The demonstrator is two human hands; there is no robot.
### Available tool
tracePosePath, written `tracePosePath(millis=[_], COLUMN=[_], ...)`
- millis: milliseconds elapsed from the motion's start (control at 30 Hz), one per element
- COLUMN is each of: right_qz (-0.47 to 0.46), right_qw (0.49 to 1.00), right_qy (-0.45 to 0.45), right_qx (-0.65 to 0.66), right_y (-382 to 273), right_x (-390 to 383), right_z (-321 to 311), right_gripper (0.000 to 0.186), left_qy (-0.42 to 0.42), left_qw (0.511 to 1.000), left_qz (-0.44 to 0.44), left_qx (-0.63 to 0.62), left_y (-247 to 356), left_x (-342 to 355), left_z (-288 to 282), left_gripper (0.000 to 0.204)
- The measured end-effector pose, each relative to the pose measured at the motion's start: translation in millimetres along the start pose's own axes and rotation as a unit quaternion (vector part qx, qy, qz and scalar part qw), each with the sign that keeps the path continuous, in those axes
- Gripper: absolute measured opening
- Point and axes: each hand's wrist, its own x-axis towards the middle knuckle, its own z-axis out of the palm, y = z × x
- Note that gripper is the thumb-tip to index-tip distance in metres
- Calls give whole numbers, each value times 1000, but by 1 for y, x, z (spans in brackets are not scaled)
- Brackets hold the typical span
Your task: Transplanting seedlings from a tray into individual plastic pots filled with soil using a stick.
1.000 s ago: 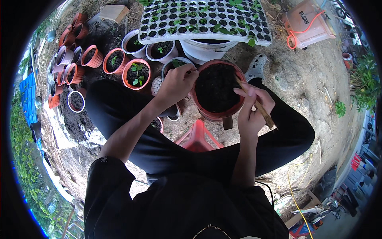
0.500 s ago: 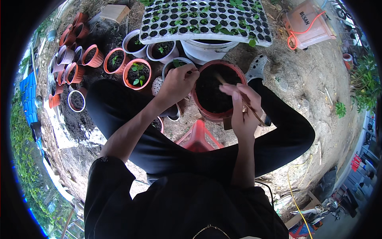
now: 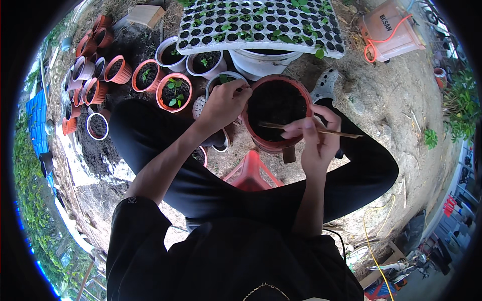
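Note:
A large terracotta-coloured pot (image 3: 305, 89) filled with dark soil (image 3: 278, 103) stands in front of me. My right hand (image 3: 321, 138) grips a thin wooden stick (image 3: 346, 134) at the pot's right front rim. The stick lies nearly level, its left end over the soil. At the left rim, my left hand (image 3: 227, 103) is closed, thumb and fingertips pinched together; whatever lies between them is too small and dark to make out. Partly behind that hand sits a grey-white pot (image 3: 213, 86) with a green leaf.
Beyond the pot, a white seedling tray (image 3: 261, 32) rests on a white bucket (image 3: 263, 62). Potted seedlings (image 3: 174, 93) and terracotta pots (image 3: 119, 70) stand to the left. A red plastic stool (image 3: 251, 173) is between my legs. A pinkish container (image 3: 389, 32) with an orange hose is at far right.
My right hand has moved right and slightly toward me. The stick has swung from a steep slant to nearly level. My left hand has stayed at the rim.

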Motion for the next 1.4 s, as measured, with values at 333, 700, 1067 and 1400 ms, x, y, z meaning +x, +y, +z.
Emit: tracePosePath(millis=[333,700,1067,1400], right_qz=[-83,32,-33,-110], right_qw=[980,998,988,970], right_qy=[131,34,112,161], right_qx=[-128,-51,-98,-147], right_y=[-3,-8,-13,-4], right_x=[7,3,3,6], right_z=[-13,-9,-16,-20], right_gripper=[32,32,35,29], left_qy=[-4,2,7,-8], left_qw=[1000,999,999,999], left_qz=[-24,-30,-23,-14], left_qx=[16,26,30,46], left_y=[-5,-2,-6,-4], left_x=[4,4,4,4], left_z=[-2,-2,-2,-3], left_gripper=[23,23,23,23])
